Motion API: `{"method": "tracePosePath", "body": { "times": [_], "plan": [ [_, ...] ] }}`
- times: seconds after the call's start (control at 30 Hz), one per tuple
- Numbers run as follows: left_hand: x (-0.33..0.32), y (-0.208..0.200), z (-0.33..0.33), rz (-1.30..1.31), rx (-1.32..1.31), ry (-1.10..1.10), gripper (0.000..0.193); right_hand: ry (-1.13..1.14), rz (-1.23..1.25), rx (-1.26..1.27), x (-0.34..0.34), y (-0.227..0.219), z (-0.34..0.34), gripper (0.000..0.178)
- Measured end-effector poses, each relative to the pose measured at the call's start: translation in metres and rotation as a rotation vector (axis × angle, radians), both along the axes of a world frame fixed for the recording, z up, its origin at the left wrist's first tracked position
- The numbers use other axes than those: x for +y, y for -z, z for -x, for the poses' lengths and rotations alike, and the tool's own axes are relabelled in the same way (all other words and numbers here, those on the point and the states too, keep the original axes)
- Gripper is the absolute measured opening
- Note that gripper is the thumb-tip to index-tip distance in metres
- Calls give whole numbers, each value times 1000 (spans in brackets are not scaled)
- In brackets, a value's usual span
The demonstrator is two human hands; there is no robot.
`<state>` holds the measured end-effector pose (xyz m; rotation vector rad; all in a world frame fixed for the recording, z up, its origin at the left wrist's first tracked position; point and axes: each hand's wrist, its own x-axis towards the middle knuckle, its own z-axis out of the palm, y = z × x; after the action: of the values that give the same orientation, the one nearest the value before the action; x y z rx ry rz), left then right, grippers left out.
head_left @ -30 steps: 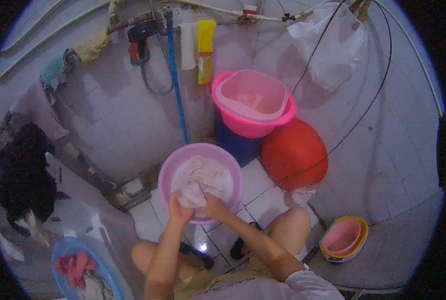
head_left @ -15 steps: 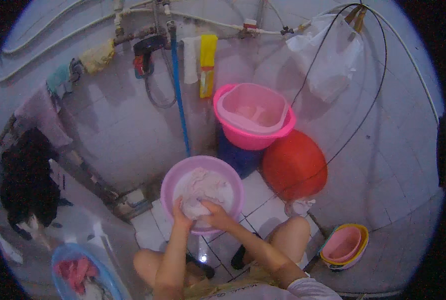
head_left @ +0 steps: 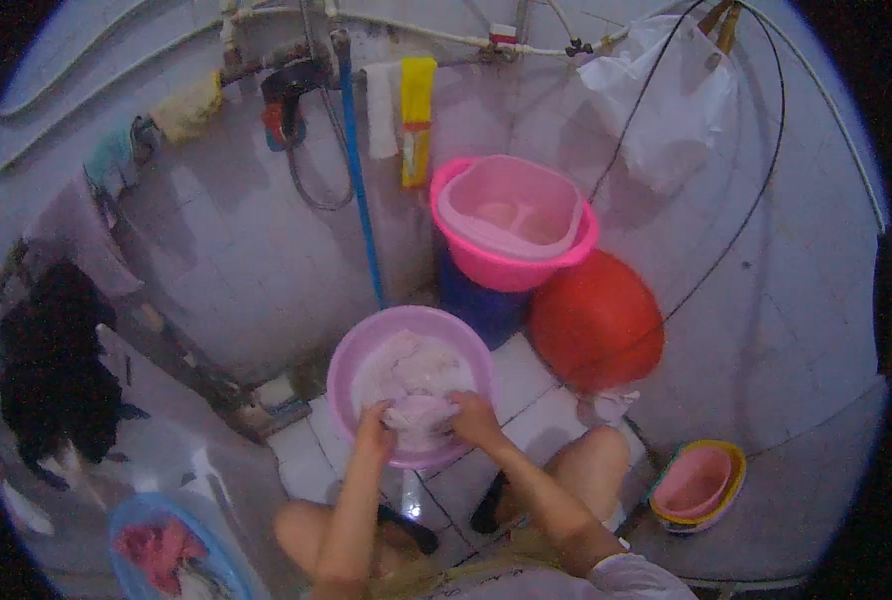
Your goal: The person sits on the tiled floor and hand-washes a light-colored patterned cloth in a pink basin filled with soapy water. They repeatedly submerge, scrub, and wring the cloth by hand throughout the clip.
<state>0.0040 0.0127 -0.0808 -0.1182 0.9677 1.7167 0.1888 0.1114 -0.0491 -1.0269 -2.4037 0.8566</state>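
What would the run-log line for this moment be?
left hand: grips pale cloth | right hand: grips pale cloth | place: pink basin on tiled floor

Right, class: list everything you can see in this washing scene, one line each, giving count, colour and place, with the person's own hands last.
Basin: one, lilac, on the tiled floor at centre.
Wet cloth: one bundle, pale pink-white, inside the basin.
Pink tubs: two nested, on a blue bucket by the wall.
Red tub: one, overturned, right of the basin.
Small bowls: a stack, pink and yellow, lower right.
Blue basket: one, holding red cloth, lower left.
Blue pole: one, leaning on the wall.
Plastic bag: one, white, hanging upper right.
Left hand: gripping the cloth.
Right hand: gripping the cloth.
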Motion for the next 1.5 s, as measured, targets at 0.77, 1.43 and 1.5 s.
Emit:
{"method": "tracePosePath", "body": {
  "times": [0.77, 1.43, 1.5],
  "plan": [
    [-2, 80, 20, 183, -46, 64, 15, -183, -222, -404, -6, 74, 42, 50],
    [-8, 100, 20, 118, 69, 29, 16, -256, -199, -397, -4, 76, 50, 51],
    [0, 109, 21, 182, 78, 84, 17, -249, -126, -436, 2, 70, 46, 51]
  ]
}}
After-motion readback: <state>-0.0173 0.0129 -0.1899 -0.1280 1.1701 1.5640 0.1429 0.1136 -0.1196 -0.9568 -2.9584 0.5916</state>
